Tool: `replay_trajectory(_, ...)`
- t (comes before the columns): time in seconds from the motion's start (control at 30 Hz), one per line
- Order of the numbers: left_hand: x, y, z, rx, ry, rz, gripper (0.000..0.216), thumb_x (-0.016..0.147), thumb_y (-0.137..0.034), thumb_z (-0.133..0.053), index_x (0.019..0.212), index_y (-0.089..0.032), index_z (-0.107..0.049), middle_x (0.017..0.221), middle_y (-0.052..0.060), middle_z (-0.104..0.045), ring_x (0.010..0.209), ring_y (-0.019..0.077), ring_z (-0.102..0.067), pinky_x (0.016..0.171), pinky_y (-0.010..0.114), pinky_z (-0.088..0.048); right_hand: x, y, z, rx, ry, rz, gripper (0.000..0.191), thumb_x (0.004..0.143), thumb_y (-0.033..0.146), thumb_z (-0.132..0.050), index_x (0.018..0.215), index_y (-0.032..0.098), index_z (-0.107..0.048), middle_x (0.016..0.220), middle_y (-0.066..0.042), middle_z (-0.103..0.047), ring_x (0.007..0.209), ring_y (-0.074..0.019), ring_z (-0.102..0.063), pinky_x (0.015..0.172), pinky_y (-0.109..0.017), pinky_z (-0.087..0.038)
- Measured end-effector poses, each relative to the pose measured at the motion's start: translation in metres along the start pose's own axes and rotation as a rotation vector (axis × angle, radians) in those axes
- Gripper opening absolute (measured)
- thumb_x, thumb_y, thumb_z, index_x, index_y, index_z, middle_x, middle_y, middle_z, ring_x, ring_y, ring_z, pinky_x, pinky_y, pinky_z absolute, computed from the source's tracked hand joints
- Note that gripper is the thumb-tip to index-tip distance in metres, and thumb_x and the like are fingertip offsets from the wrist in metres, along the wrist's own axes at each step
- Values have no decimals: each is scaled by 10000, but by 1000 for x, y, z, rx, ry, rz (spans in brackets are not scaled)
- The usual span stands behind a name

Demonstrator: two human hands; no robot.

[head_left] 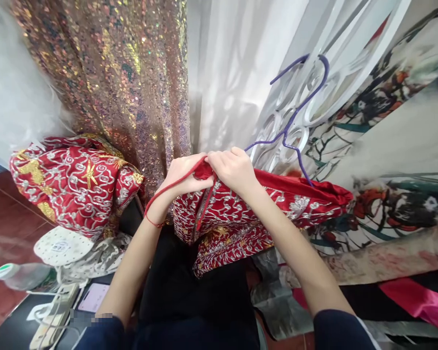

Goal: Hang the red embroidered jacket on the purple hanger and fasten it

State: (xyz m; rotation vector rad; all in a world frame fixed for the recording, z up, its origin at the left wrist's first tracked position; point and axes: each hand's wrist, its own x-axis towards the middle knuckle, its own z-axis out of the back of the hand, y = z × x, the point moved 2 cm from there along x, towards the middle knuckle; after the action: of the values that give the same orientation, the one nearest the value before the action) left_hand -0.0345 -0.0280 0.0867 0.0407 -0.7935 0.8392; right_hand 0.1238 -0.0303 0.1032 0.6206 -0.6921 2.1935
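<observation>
Gripping the collar edge of a red satin garment with silver and gold embroidery (241, 218), the left hand (184, 177) and right hand (233, 170) sit side by side, nearly touching, at the garment's top. Both have their fingers curled closed and pinch the red fabric between thumb and fingers. A thin red cord (160, 194) runs from that same edge down to the left wrist. The garment hangs in front of the person, draped over a dark lap. A purple wire hanger (295, 116) rises from the garment's right shoulder, its hook above it. Left of the garment lies a second red embroidered bundle (73, 180), and behind the garment hang a sequinned gold curtain (131, 73) and a white sheer curtain (226, 73).
</observation>
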Motion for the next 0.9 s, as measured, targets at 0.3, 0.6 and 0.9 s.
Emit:
replay_trajectory(0.3,-1,-5,-8,71,-48,73,343,832,-490,-583,652,-200,-613,637,35,-672,571,156,-558,559,291,-322,1,5,7,29,-31,-66,486,1100,329,-213,905,182,-634,658,-33,-650,607,-154,-498,645,-330,-284)
replay_trajectory(0.6,-2,-8,-5,-36,-81,166,372,898,-385,-506,596,-192,-604,538,8,-585,487,117,-400,527,281,-264,-13,18,20,163,-171,-73,317,1042,311,-354,1127,157,-618,975,-107,-713,915,-230,-589,820,-375,-416)
replay_trajectory(0.9,-3,-11,-8,-159,-183,210,650,932,-657,-487,498,-180,-409,476,-42,-307,520,101,-218,533,284,-221,-130,129,-51,763,-840,-1012,187,980,213,-425,872,223,-578,639,24,-573,542,-135,-574,544,-270,-473)
